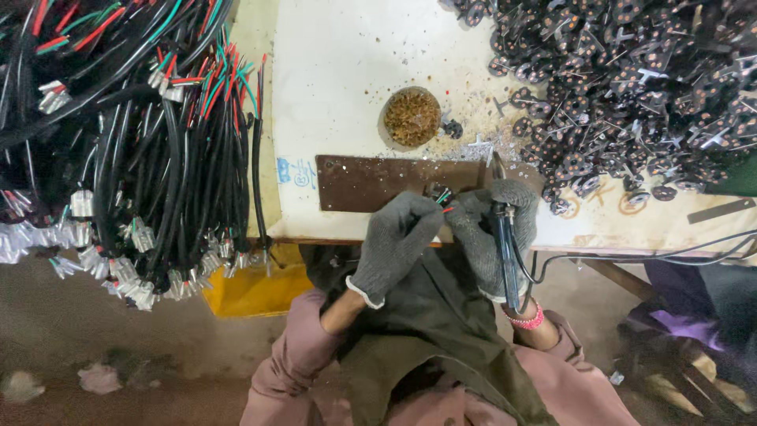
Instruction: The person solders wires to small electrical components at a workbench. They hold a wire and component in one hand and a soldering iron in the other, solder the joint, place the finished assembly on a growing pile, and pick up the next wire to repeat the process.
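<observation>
Both my hands wear grey knit gloves and meet at the near edge of a white work table (339,87). My left hand (394,241) pinches a small black plug part with red and green wires (440,197) against a brown metal plate (378,181). My right hand (489,229) grips a soldering iron (505,248) with a dark blue handle, its tip pointing up near the plug part. The iron's black cord runs off to the right.
A round tin of brown flux or resin (412,117) sits behind the plate. A big heap of black plug parts (631,87) covers the table's right. Bundles of black cables with red and green wires (158,158) hang at left. A yellow bin (252,292) is below.
</observation>
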The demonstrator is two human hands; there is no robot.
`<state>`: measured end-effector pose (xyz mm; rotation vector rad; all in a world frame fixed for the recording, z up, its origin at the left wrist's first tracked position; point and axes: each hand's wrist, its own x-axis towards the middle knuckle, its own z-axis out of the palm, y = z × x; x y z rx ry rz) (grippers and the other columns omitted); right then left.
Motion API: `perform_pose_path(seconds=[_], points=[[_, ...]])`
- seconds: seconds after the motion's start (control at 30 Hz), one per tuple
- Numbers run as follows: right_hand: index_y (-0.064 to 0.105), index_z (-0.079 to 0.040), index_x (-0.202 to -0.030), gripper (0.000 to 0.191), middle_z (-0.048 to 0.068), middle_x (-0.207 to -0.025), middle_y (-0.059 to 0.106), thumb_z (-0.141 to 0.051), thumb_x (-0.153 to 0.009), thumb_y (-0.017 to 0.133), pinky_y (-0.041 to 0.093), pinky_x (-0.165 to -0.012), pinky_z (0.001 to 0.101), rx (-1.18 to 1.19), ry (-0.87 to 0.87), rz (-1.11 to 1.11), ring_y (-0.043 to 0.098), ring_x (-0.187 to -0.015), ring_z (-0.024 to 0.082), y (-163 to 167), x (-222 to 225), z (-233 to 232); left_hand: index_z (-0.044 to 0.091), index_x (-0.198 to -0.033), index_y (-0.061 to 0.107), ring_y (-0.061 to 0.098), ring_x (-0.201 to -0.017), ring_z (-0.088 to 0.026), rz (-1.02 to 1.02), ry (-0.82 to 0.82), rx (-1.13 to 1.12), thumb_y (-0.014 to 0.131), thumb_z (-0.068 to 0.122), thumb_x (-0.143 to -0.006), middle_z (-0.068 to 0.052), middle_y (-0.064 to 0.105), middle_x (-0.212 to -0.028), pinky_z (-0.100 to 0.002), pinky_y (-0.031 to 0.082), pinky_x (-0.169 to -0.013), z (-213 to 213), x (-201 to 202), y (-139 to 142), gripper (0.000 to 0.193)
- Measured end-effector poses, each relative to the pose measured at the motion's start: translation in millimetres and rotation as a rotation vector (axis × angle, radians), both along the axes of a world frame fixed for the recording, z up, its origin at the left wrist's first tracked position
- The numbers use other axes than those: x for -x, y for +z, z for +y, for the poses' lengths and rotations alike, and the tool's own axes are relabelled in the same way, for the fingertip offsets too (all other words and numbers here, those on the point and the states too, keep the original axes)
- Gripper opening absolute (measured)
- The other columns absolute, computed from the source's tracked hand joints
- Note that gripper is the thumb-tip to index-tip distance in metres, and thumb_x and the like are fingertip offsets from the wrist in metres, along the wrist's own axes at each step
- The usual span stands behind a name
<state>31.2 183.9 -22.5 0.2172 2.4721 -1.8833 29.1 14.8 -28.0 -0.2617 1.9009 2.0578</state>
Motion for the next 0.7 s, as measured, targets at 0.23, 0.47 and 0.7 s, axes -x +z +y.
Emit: perform_pose_path(seconds=[0.23,0.47,0.7], points=[[0.053,-0.01,-0.114,0.042,0.006,-0.104,0.075,0.001,-0.085,0.082,0.05,-0.08,0.0371,-0.435,0.183,0.379,0.071,-0.089,0.021,27.8,10.9,13.3,0.005,-0.102,0.063,0.066,-0.074,-0.014,0.381,0.202,0.562,0.072,0.008,-0.099,-0.006,0.066,-0.089,-0.029,0.054,-0.065,-29.9,31.9,47.6,0.009],[0.058,-0.003,-0.117,0.034,0.01,-0.109,0.071,-0.001,-0.092,0.081,0.052,-0.094,0.0383,-0.328,0.009,0.22,0.069,-0.099,0.029,10.9,9.9,10.2,0.006,-0.105,0.063,0.066,-0.078,-0.029,0.519,0.194,0.787,0.071,0.001,-0.098,-0.011,0.062,-0.094,-0.037,0.053,-0.068,-53.6,83.3,40.8,0.012],[0.058,-0.006,-0.118,0.034,0.006,-0.11,0.073,-0.002,-0.094,0.08,0.054,-0.093,0.0329,-0.181,-0.015,0.129,0.073,-0.102,0.02,17.5,10.8,10.6,0.006,-0.1,0.066,0.069,-0.071,-0.022,0.398,0.152,0.794,0.073,0.005,-0.099,-0.01,0.067,-0.089,-0.033,0.054,-0.061,-44.8,84.4,51.1,0.007]])
